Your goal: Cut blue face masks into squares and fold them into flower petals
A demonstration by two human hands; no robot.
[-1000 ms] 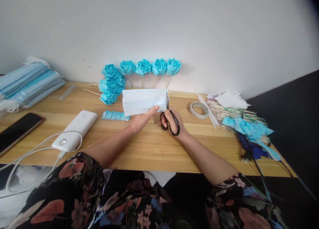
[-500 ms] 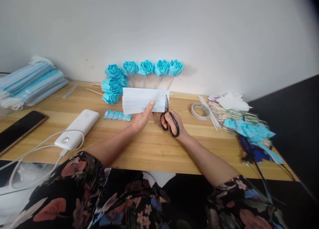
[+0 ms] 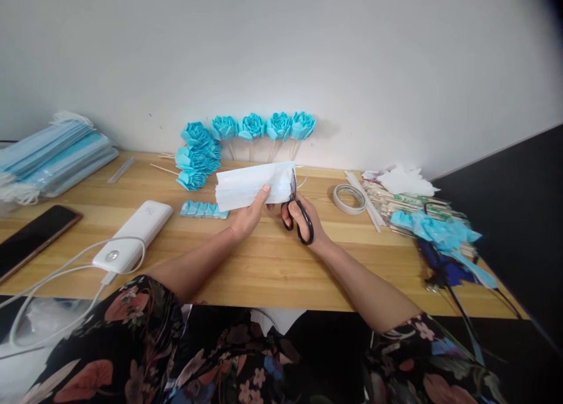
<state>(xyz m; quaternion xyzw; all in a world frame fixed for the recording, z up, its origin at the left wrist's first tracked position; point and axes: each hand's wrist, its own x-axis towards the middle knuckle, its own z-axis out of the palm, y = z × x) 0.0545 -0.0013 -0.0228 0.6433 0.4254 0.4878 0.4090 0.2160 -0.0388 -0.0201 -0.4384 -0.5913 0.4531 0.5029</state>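
Note:
A pale, pleated face mask (image 3: 246, 184) is raised above the middle of the table, tilted up to the right. My left hand (image 3: 253, 212) grips it from below, thumb on its front face. Black-handled scissors (image 3: 303, 219) are in my right hand (image 3: 314, 222), with fingers through the loops. Their blades lie along the mask's right edge. Beyond them a thin white ear loop (image 3: 302, 178) shows. Left of my left hand, a folded blue strip (image 3: 204, 209) lies on the table, partly behind the mask's lower corner.
Blue paper-like flowers (image 3: 253, 126) on sticks lean by the wall. Stacked masks (image 3: 57, 155), a phone (image 3: 37, 237) and a white power bank (image 3: 134, 234) with a cable are at left. A tape roll (image 3: 349, 199), wrapped sticks (image 3: 393, 202) and blue scraps (image 3: 435, 229) are at right.
The mask's right end has tilted upward and its left end has dipped. The scissor blades look more closed at its right edge. The whole view has shifted slightly.

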